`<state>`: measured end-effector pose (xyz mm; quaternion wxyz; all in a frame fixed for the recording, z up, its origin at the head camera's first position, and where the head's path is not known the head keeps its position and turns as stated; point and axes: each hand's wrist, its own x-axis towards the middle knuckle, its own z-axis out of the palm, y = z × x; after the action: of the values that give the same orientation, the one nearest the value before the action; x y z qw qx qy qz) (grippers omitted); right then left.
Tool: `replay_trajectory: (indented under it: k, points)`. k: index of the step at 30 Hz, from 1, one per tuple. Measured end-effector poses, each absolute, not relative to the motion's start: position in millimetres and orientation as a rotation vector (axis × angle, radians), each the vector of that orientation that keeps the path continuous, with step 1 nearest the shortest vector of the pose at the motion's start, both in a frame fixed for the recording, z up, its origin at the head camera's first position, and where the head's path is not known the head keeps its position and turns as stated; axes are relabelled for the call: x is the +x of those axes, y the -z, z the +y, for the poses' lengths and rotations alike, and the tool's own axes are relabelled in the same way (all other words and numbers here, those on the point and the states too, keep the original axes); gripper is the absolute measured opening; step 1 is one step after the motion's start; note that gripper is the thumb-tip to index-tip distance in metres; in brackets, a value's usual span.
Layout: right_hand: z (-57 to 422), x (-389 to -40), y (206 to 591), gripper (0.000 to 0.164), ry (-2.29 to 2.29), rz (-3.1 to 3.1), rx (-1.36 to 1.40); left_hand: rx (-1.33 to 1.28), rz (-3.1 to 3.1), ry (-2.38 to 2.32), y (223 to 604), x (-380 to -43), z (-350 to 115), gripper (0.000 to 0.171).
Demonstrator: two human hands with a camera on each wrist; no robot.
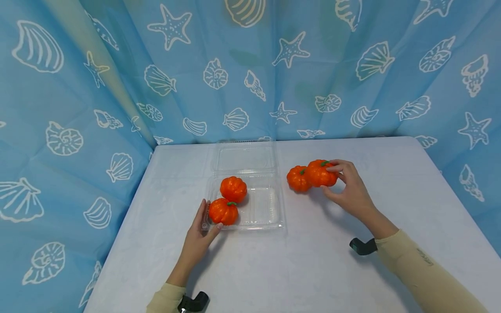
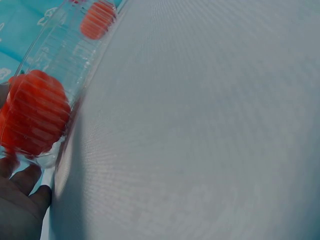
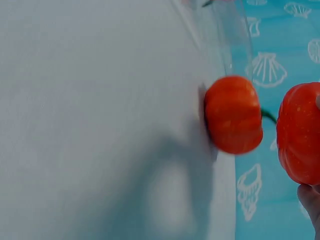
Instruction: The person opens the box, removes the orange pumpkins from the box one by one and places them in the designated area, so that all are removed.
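Observation:
My right hand (image 1: 352, 195) grips a small orange pumpkin (image 1: 318, 174) with a green stem, its thumb below and fingers on the right side. In the right wrist view this pumpkin (image 3: 302, 132) is off the table, apart from a second pumpkin (image 3: 233, 115) standing on the cloth. An open clear plastic container (image 1: 266, 206) lies left of them, with two more pumpkins, a rear one (image 1: 233, 188) and a front one (image 1: 222, 212), in its left half. My left hand (image 1: 197, 237) holds the container's front left corner, fingers along the side and thumb at the front edge.
The container's clear lid (image 1: 244, 156) lies folded back toward the rear table edge. A white cloth (image 1: 282, 269) covers the table. Behind and at the sides hangs a blue curtain (image 1: 250, 52) with shell prints. Dark wrist devices (image 1: 362, 247) sit at both sleeves.

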<state>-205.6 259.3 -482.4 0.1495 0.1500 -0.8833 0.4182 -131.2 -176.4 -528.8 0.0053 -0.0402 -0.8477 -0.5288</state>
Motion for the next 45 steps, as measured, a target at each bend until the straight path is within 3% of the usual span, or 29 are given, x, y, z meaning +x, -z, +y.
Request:
replay_trajectory:
  k: [20,45]
  points:
    - [286.0,-221.2,523.2,0.048,-1.125,-2.644,0.326,-0.111,-2.658,1.664,526.9,-130.8,-175.9,0.092]
    - [280.4,-223.1,525.9,0.040,-1.105,-2.749,0.298,-0.115,-2.656,1.654,528.7,-130.0,-175.9,0.091]
